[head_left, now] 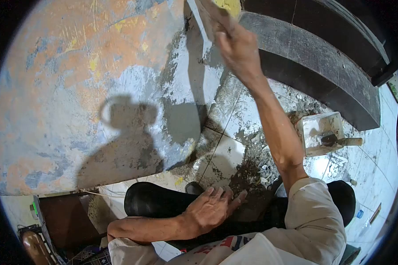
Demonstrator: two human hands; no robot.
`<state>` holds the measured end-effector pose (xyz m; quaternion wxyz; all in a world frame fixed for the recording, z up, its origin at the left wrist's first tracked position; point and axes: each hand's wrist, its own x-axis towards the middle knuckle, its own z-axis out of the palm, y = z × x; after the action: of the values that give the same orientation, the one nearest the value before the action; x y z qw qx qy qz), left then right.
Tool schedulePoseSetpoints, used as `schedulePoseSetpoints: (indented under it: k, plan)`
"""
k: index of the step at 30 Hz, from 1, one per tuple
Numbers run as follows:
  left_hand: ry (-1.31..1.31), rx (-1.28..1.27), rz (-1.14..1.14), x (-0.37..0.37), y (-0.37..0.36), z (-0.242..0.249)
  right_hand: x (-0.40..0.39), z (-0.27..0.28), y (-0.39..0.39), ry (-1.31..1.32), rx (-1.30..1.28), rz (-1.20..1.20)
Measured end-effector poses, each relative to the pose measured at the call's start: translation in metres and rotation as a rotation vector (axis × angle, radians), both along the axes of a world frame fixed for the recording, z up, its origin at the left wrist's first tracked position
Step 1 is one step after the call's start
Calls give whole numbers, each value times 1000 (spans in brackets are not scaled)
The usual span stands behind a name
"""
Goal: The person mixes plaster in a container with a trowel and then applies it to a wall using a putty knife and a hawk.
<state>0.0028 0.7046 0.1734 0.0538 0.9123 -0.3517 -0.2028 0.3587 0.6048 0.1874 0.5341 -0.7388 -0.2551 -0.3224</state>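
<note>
My right hand (236, 48) is raised at the top centre, closed around a flat tool (205, 17) that looks like a wide blade or trowel, partly blurred, against the wall's edge. The wall (53, 101) has peeling orange, yellow and bluish paint, with white patches and a smooth grey patch (181, 123) near its lower right corner. My left hand (210, 207) rests over my dark-clothed knees, fingers spread, holding nothing. Shadows of my head and arm fall on the wall.
A dark stone step (314, 53) curves across the upper right. Below it, a white plastic tub (320, 119) holds whitish material and a wooden-handled tool (349, 141). Rubble (263, 170) litters the tiled floor beside me. A brown box-like object (68, 221) is at the lower left.
</note>
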Motion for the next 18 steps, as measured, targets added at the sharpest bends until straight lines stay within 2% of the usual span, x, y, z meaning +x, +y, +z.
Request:
schedulePoseSetpoints:
  k: [3,5,6,7,9,11,13,14,16,17,18]
  plan:
    - [63,99,19,7,-1,19,-10,-9,53,-61,-57,-73]
    - [183,212,9,14,-3,27,-54,-22,72,-53,-132,42]
    - [187,212,4,13,-3,27,-75,-31,68,-126,18,183]
    - [185,204,-19,14,-3,26,-82,-39,56,-128,13,177]
    - [168,192,-40,17,-6,26,-83,-53,18,135,-8,342]
    - [111,291,-111,20,-17,31,-44,-45,-4,-49,102,195]
    - [118,238,-100,17,-20,28,-6,-37,-14,28,-160,-108]
    - [112,191,-96,19,-20,26,12,-34,-9,23,-152,-116]
    - [156,226,-52,16,-18,26,28,-33,24,91,135,100]
    - [193,252,-3,16,-15,26,18,-34,43,-69,77,-2]
    - [193,265,-7,15,-12,25,-8,-30,52,23,-22,6]
